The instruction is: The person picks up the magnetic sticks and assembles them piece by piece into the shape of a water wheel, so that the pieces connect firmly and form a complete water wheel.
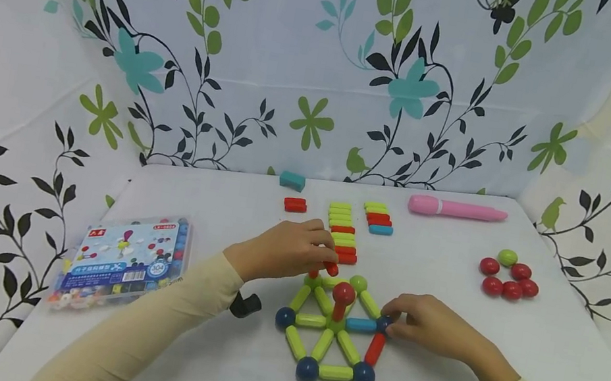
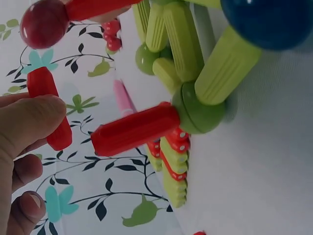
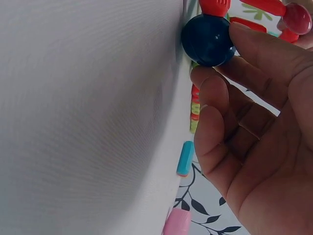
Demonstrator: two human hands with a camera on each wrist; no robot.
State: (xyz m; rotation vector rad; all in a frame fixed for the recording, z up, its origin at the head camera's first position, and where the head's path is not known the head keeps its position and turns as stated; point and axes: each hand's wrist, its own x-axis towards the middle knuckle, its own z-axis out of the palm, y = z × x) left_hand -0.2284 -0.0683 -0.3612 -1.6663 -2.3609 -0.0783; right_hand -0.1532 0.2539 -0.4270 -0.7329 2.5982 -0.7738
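A flat hexagonal frame of magnetic rods and balls lies on the table, mostly light-green rods (image 1: 335, 373) with blue and green balls at the corners. From its centre rises an upright red rod (image 1: 339, 312) topped by a red ball (image 1: 344, 293). My left hand (image 1: 286, 251) pinches a short red rod (image 2: 49, 107) between thumb and fingers, above the frame's far-left corner. There, another red rod (image 2: 137, 128) stands on a green ball (image 2: 200, 108). My right hand (image 1: 434, 327) holds the blue ball (image 3: 208, 41) at the frame's right corner, thumb and fingertips on its sides.
Behind the frame lie rows of loose green and red rods (image 1: 340, 212). A teal block (image 1: 292, 180) and pink pen-shaped thing (image 1: 458, 209) are at the back. Red balls (image 1: 491, 286) and a green ball (image 1: 507, 257) sit right; a clear parts box (image 1: 124, 255) lies left.
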